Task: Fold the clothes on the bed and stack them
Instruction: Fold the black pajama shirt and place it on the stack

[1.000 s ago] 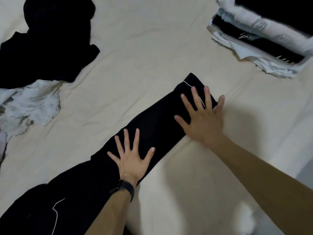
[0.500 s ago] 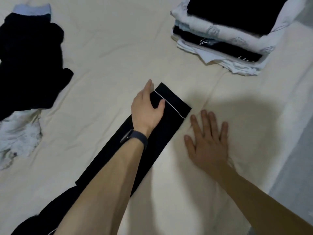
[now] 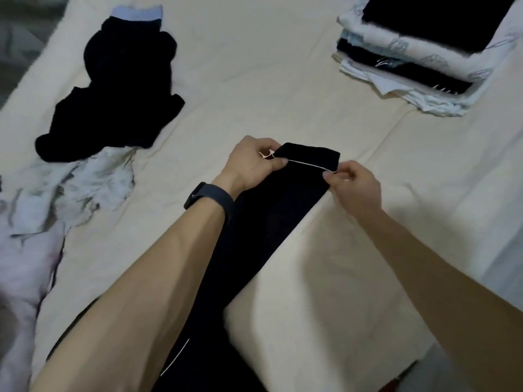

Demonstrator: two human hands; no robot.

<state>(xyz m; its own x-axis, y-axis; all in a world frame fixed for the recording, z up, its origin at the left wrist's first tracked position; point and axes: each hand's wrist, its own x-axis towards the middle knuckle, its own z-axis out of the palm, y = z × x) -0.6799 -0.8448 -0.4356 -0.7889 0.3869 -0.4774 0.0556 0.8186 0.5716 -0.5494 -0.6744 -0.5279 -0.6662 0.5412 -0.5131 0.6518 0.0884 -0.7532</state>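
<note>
Two hands pinch the far hem of long black trousers point(image 3: 271, 210) lying across a cream bed point(image 3: 254, 80): the left hand point(image 3: 252, 162) holds one corner, the right hand point(image 3: 351, 185) the other. Folding this garment looks mid-step; next, the hem likely needs drawing back toward the waist. A folded stack point(image 3: 418, 60) waits far right; unfolded clothes point(image 3: 113, 108) lie left.

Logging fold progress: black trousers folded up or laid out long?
Laid out long: black trousers form one narrow strip; left hand and right hand pinch the far hem.
</note>
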